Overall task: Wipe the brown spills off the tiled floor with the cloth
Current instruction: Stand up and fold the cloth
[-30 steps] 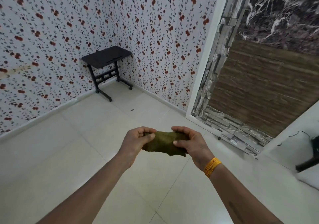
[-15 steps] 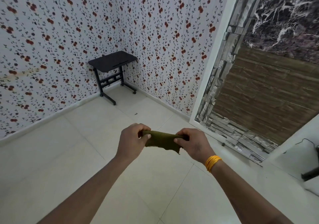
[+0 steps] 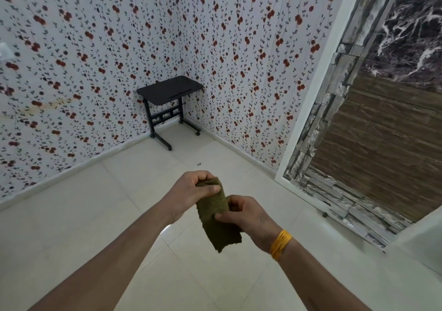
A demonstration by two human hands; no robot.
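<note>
Both my hands grip the cloth (image 3: 218, 217) out in front of me at about waist height, well above the tiled floor (image 3: 100, 215). My left hand (image 3: 191, 191) pinches its top end between thumb and curled fingers, and my right hand (image 3: 246, 216) pinches its right edge lower down, thumb pressed across the front. So the olive-green cloth hangs as a folded strip between them, its long axis running from the upper end near my left hand down toward me and a little to the right, the loose ragged end pointing at the tiles by my feet. My left hand sits farther from me and higher; my right is nearer and lower, with a yellow band (image 3: 280, 244) on its wrist. As for the brown spills, I can't make any out on the pale tiles from here; one small dark speck (image 3: 198, 164) lies on the floor ahead, toward the black table (image 3: 169, 90) in the corner, but it's too small to say what it is. I judge the wiping hasn't begun, and the cloth must go down, flat side to the tiles, wherever the spills turn up.
</note>
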